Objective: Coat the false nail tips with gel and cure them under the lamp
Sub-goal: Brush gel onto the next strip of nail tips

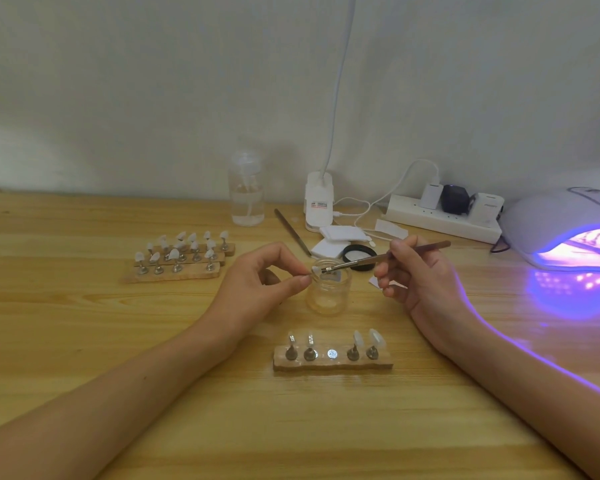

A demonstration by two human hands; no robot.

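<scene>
The wooden counter [84, 341] fills the lower half of the frame. At the right edge the curing lamp [551, 220] is lit, throwing violet light over the wood, with what looks like a holder inside its mouth. A cluster of holder strips [184, 258] loaded with tips stands at centre left, well apart from the lamp. A single near strip [333, 363] lies at lower centre. Its two right posts carry white tips and its middle seat is bare, but whether the two left posts carry anything is hard to tell.

Just above it stands the open glass jar [328, 292]. The left hand [260, 282] pinches a post between thumb and forefinger, so that the nail tip [315, 270] sits over the jar's rim. The right hand [420, 275] has a closed, pen-style grip on the brush [378, 258], whose bristles touch the tip.

The step in hand looks like coating this one tip with gel — roughly midway through the near strip. The next move probably calls for even strokes, then seating the post back on the bare middle seat without smearing it. After that — once the strip is full — it can go under the lamp.
</scene>
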